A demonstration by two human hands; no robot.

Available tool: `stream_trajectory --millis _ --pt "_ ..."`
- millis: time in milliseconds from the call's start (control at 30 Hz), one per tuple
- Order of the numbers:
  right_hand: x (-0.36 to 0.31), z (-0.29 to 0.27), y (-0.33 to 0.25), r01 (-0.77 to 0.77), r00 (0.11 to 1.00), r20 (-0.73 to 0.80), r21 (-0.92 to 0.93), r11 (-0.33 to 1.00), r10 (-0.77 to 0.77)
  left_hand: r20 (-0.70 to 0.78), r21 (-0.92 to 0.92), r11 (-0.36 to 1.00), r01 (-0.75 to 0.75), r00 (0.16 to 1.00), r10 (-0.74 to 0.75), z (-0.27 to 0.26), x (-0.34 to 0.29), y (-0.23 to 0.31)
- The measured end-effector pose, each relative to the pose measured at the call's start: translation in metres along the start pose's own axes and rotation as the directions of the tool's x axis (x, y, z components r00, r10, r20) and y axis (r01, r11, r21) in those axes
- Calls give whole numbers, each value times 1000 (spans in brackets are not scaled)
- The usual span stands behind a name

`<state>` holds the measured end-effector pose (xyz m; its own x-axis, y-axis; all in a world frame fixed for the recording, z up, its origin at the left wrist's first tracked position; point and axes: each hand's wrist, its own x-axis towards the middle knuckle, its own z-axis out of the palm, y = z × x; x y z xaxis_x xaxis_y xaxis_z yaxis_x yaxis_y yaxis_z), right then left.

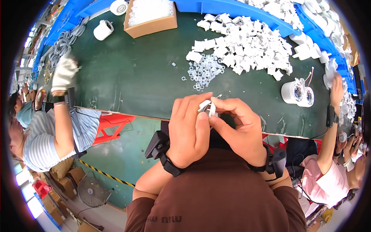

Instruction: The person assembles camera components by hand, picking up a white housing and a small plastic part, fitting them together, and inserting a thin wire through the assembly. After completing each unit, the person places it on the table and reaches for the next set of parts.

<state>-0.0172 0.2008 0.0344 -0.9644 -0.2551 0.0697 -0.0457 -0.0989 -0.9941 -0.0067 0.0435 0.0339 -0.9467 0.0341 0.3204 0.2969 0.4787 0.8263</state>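
Close to my body at the table's front edge, my left hand is closed round a small white plastic part. My right hand pinches the same part from the right, thumb and forefinger at its edge. A thin pale tip sticks out above the right fingers; what it belongs to is hidden. Beyond the hands lies a loose heap of small clear rings. A big pile of white plastic pieces spreads behind the rings.
A cardboard box of clear parts and a white cylindrical housing stand at the back. Two joined round white units with wires sit to the right. Blue bins line the far edge. Co-workers reach in from both sides, one wearing a white glove.
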Motion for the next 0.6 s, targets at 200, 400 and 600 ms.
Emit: stream_trajectory --millis 200,400,600 --pt "-5 11 6 63 991 -112 -103 993 -75 -21 61 995 -74 997 76 6 -3 -2" --pt "-9 18 9 94 978 -181 -69 993 -105 -51 86 990 -113 992 118 9 -3 -5" --pt "-9 13 7 54 980 -186 -94 994 -71 -37 99 989 -107 993 111 10 -3 -4"
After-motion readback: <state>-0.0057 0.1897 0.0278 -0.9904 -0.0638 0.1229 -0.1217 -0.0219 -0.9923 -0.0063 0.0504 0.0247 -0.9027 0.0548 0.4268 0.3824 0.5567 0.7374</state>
